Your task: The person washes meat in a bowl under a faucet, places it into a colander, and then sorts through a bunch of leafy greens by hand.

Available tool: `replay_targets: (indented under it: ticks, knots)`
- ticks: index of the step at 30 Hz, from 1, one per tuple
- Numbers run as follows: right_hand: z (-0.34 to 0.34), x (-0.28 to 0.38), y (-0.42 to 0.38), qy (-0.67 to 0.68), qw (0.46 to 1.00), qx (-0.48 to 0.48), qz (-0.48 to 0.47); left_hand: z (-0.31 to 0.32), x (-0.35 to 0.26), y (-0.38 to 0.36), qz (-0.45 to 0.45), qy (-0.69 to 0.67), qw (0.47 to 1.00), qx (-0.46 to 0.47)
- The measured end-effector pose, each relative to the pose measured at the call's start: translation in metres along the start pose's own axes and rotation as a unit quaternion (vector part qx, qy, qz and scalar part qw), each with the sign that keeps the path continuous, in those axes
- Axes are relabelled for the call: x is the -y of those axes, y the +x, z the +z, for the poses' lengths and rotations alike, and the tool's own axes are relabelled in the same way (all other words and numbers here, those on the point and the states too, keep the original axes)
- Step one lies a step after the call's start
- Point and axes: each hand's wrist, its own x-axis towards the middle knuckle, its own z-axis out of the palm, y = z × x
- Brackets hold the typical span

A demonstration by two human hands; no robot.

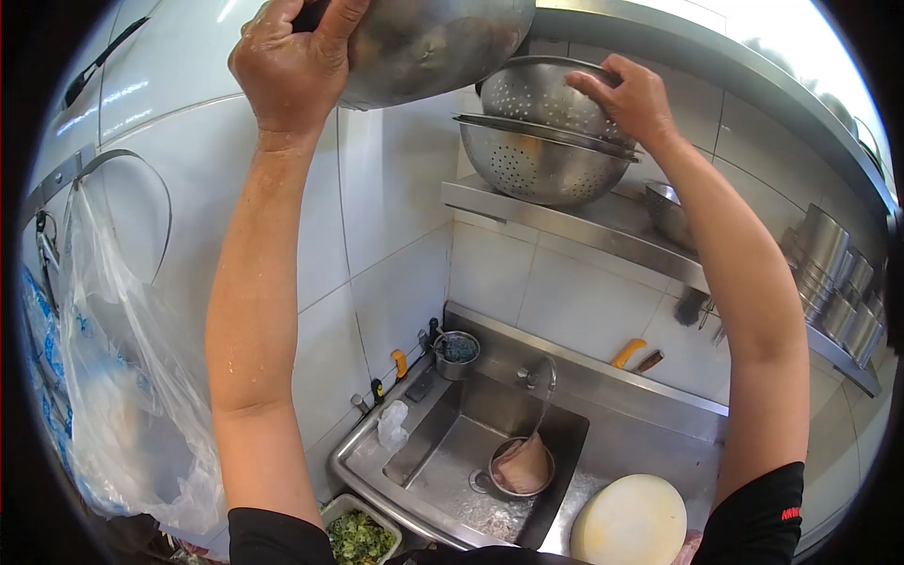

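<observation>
My left hand (pixel 297 61) is raised at the upper left, fingers wrapped round the edge of a large metal bowl (pixel 433 52). The top of that bowl runs out of view. My right hand (pixel 633 99) reaches up to the shelf, its fingers closed at the rim of a metal colander (pixel 541 92). This colander sits tilted in a stack above another perforated colander (pixel 541 160). The stack rests on the lower steel shelf (pixel 565 221). Some of the right fingertips are hidden behind the rim.
Below is a steel sink (pixel 433 471), where water runs from a faucet (pixel 551 372) onto raw meat (pixel 525 463) in a bowl. A round cutting board (pixel 629 523) lies to its right. An upper shelf (pixel 697 42) overhangs. Plastic bags (pixel 122 377) hang at left; metal canisters (pixel 821 250) stand at right.
</observation>
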Motion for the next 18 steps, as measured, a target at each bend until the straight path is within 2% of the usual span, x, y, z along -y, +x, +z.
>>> replay_targets:
  ticks: [1,3,4,6,8,9,11,12,14,16,17,18]
  knots:
    - [-0.008,-0.004,0.002,-0.003,1.0,0.001,0.0,0.006,0.001,-0.001,-0.002,-0.002,1.0,-0.001]
    - [-0.029,-0.014,0.006,-0.085,0.991,-0.065,-0.079,0.023,0.0,-0.002,0.062,0.018,0.997,-0.039]
    - [-0.035,-0.021,0.007,-0.127,0.978,-0.111,-0.124,0.028,-0.001,-0.005,0.059,0.011,0.997,-0.037]
    - [-0.054,-0.024,0.007,-0.137,0.977,-0.099,-0.133,0.037,-0.006,-0.01,0.016,-0.016,1.0,0.012]
    - [-0.062,-0.029,0.003,-0.156,0.963,-0.113,-0.187,0.056,-0.004,-0.013,0.019,-0.016,1.0,0.012]
    - [-0.063,-0.03,0.0,-0.162,0.963,-0.109,-0.184,0.067,-0.002,-0.014,0.025,-0.008,1.0,0.01]
    - [-0.061,-0.031,-0.006,-0.156,0.947,-0.058,-0.274,0.094,-0.003,-0.018,-0.004,-0.043,0.999,0.02]
    - [-0.056,-0.026,-0.009,-0.142,0.938,-0.07,-0.308,0.106,-0.006,-0.019,0.011,-0.034,0.999,0.019]
    - [-0.044,-0.014,-0.015,-0.14,0.938,-0.077,-0.308,0.128,-0.013,-0.022,0.024,-0.029,0.999,0.017]
    - [-0.031,-0.004,-0.019,-0.122,0.945,-0.09,-0.288,0.147,-0.021,-0.027,0.028,-0.069,0.993,0.093]
    - [-0.024,-0.004,-0.02,-0.124,0.945,-0.089,-0.288,0.155,-0.026,-0.03,0.027,-0.071,0.993,0.092]
    - [-0.016,-0.003,-0.021,-0.114,0.946,-0.107,-0.283,0.162,-0.031,-0.033,-0.007,-0.076,0.986,0.145]
